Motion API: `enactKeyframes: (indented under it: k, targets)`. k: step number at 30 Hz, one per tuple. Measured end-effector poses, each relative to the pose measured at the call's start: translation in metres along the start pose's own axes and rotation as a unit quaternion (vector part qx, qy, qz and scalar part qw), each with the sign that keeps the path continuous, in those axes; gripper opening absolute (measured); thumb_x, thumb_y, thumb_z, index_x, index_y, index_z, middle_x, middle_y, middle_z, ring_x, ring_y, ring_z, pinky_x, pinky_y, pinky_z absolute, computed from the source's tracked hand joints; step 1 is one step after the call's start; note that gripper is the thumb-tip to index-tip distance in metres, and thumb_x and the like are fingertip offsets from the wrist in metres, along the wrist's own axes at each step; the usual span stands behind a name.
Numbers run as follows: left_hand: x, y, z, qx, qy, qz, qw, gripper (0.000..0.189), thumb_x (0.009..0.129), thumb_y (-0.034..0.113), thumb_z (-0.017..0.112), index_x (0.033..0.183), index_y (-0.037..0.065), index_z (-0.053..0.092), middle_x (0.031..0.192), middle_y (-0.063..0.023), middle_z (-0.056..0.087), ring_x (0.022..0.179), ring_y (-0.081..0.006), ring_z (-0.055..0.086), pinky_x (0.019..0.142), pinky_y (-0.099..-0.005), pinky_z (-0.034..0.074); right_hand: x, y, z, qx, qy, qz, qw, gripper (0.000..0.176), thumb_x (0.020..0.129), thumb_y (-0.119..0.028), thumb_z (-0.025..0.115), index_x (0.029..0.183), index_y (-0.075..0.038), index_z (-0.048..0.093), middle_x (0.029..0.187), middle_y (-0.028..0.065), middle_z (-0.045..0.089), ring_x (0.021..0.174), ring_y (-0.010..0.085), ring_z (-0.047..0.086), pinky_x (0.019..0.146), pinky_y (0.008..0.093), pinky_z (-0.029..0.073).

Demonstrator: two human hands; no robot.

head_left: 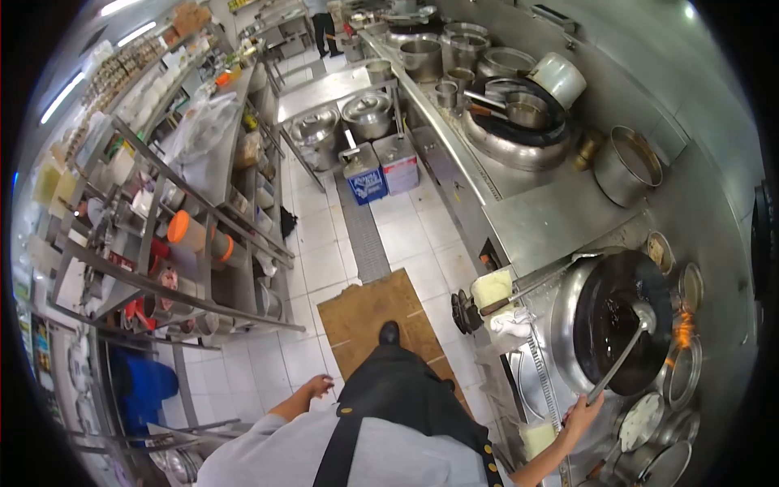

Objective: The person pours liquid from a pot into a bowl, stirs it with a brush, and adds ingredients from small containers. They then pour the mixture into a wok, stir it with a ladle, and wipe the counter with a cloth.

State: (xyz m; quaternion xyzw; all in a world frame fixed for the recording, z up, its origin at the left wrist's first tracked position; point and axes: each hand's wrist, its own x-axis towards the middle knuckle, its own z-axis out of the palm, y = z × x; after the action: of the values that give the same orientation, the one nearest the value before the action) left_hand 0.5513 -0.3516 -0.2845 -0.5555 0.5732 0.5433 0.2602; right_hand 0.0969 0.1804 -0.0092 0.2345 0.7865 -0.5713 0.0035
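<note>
My right hand (581,415) is wrapped around the handle of a metal ladle (618,364). The ladle's round bowl rests inside a dark wok (596,345), towards its far right side, and dark liquid shows at the wok's bottom. The wok sits on a round steel burner ring (565,325). At my left side, above the floor, my left hand (321,385) hangs with loosely bent fingers and nothing in it. A second long-handled utensil (527,288) lies across the counter edge beside the wok, near a crumpled white cloth (511,325).
Several metal bowls (683,373) line the wok's right side. Further along the counter stand another wok (519,122) and a steel pot (629,165). A brown mat (385,312) lies underfoot. Metal shelving (187,300) runs along the left; another person (323,24) stands far back.
</note>
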Motion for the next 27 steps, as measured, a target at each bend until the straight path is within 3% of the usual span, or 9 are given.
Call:
enactKeyframes:
  k: [3, 7, 10, 12, 18, 20, 21, 26, 27]
  targets:
    - [0.046, 0.037, -0.004, 0.032, 0.010, 0.104, 0.994, 0.042, 0.083, 0.026, 0.066, 0.118, 0.005, 0.058, 0.076, -0.0092, 0.064, 0.058, -0.0172, 0.058, 0.049, -0.0315, 0.047, -0.010, -0.046, 0.033, 0.006, 0.063, -0.102, 0.993, 0.057, 0.093, -0.012, 0.055, 0.144, -0.012, 0.028, 0.057, 0.0021, 0.045, 0.035, 0.0073, 0.035, 0.029, 0.0240, 0.026]
    - [0.098, 0.111, -0.044, 0.026, 0.009, 0.223, 0.974, 0.033, 0.083, 0.023, 0.065, 0.111, 0.004, 0.061, 0.077, -0.0063, 0.063, 0.065, -0.0148, 0.058, 0.057, -0.0286, 0.048, -0.037, -0.143, 0.110, 0.249, 0.002, -0.112, 0.962, 0.054, 0.095, -0.017, 0.054, 0.142, -0.016, 0.027, 0.060, -0.0033, 0.041, 0.039, 0.0036, 0.035, 0.031, 0.0195, 0.024]
    - [0.118, 0.182, -0.084, -0.005, -0.037, 0.198, 0.980, 0.037, 0.085, 0.021, 0.064, 0.119, 0.006, 0.057, 0.084, -0.0057, 0.063, 0.067, -0.0143, 0.059, 0.055, -0.0287, 0.049, -0.052, -0.199, 0.180, 0.311, -0.085, -0.144, 0.936, 0.040, 0.098, -0.019, 0.048, 0.136, -0.015, 0.038, 0.075, -0.0010, 0.047, 0.041, 0.0045, 0.036, 0.030, 0.0204, 0.027]
    - [0.133, 0.205, -0.121, -0.074, -0.014, 0.206, 0.976, 0.039, 0.085, 0.020, 0.064, 0.121, 0.008, 0.056, 0.087, -0.0060, 0.062, 0.070, -0.0148, 0.060, 0.054, -0.0287, 0.049, -0.055, -0.218, 0.229, 0.338, -0.108, -0.132, 0.925, 0.033, 0.099, -0.019, 0.046, 0.131, -0.012, 0.043, 0.071, -0.0007, 0.043, 0.040, 0.0043, 0.035, 0.030, 0.0208, 0.029]
    - [0.180, 0.254, -0.216, -0.048, 0.036, 0.229, 0.972, 0.035, 0.086, 0.014, 0.060, 0.120, 0.006, 0.056, 0.083, -0.0068, 0.062, 0.066, -0.0135, 0.059, 0.051, -0.0286, 0.049, -0.063, -0.240, 0.348, 0.474, -0.294, -0.027, 0.830, 0.026, 0.099, -0.014, 0.045, 0.124, -0.005, 0.049, 0.069, -0.0010, 0.041, 0.037, 0.0027, 0.036, 0.030, 0.0211, 0.036]
    - [0.180, 0.278, -0.239, -0.057, 0.045, 0.210, 0.975, 0.037, 0.084, 0.013, 0.060, 0.120, 0.005, 0.055, 0.079, -0.0075, 0.062, 0.065, -0.0143, 0.059, 0.052, -0.0282, 0.049, -0.049, -0.240, 0.378, 0.574, -0.356, 0.099, 0.730, 0.026, 0.100, -0.015, 0.044, 0.122, -0.002, 0.051, 0.069, -0.0014, 0.041, 0.038, 0.0020, 0.037, 0.031, 0.0208, 0.036]
    - [0.200, 0.276, -0.251, -0.087, 0.032, 0.213, 0.973, 0.040, 0.083, 0.011, 0.061, 0.122, 0.004, 0.054, 0.081, -0.0093, 0.064, 0.066, -0.0153, 0.060, 0.053, -0.0280, 0.049, -0.047, -0.247, 0.392, 0.589, -0.357, 0.115, 0.716, 0.026, 0.099, -0.014, 0.044, 0.119, 0.000, 0.052, 0.069, -0.0021, 0.040, 0.039, 0.0012, 0.038, 0.032, 0.0204, 0.035]
    - [0.246, 0.301, -0.278, -0.104, 0.019, 0.188, 0.977, 0.043, 0.085, 0.012, 0.060, 0.126, 0.009, 0.050, 0.095, -0.0092, 0.061, 0.078, -0.0186, 0.060, 0.059, -0.0343, 0.054, 0.000, -0.278, 0.470, 0.584, -0.346, 0.125, 0.723, 0.023, 0.098, -0.012, 0.045, 0.117, -0.002, 0.054, 0.069, -0.0027, 0.041, 0.040, 0.0012, 0.038, 0.032, 0.0201, 0.034]
    - [0.250, 0.308, -0.281, -0.083, 0.015, 0.184, 0.979, 0.043, 0.085, 0.012, 0.060, 0.126, 0.009, 0.050, 0.097, -0.0092, 0.061, 0.078, -0.0186, 0.061, 0.059, -0.0351, 0.053, 0.011, -0.289, 0.487, 0.550, -0.326, 0.094, 0.763, 0.022, 0.098, -0.012, 0.045, 0.117, -0.004, 0.054, 0.069, -0.0025, 0.042, 0.040, 0.0012, 0.038, 0.032, 0.0199, 0.034]
